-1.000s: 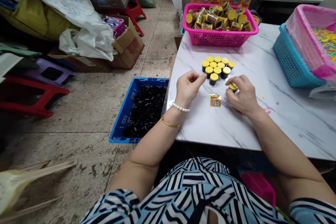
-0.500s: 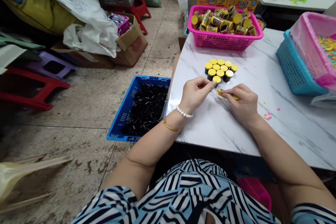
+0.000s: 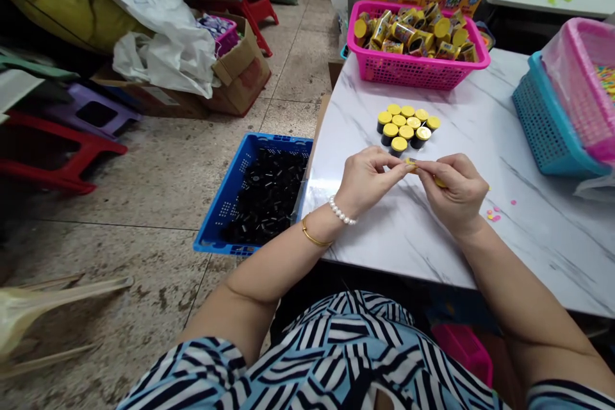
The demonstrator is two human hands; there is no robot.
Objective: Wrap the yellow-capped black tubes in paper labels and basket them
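Note:
A small yellow piece (image 3: 410, 164), thin-looking and too small to name surely, sits between the fingertips of both hands. My left hand (image 3: 368, 176) pinches its left side between thumb and forefinger. From the right, my right hand (image 3: 455, 192) grips it with thumb and forefinger. A second yellow thing (image 3: 440, 182), perhaps a cap, shows partly under the curled right fingers. Just beyond my fingertips stands a cluster of small black pots with yellow lids (image 3: 406, 131), all upright and close together. The nearest pot (image 3: 398, 146) is a little above my left thumb, apart from it.
At the table's back sits a pink basket (image 3: 408, 73) of yellow-wrapped pots. Stacked blue (image 3: 552, 125) and pink baskets stand at right. Small pink bits (image 3: 494, 213) lie near my right wrist. A blue crate (image 3: 206, 240) of black pots is left of the table.
My left hand has moved right, off the nearest lidded pot, and its fingertips now meet the right hand's at the small yellow piece. The right hand has shifted slightly right. The view has tilted slightly.

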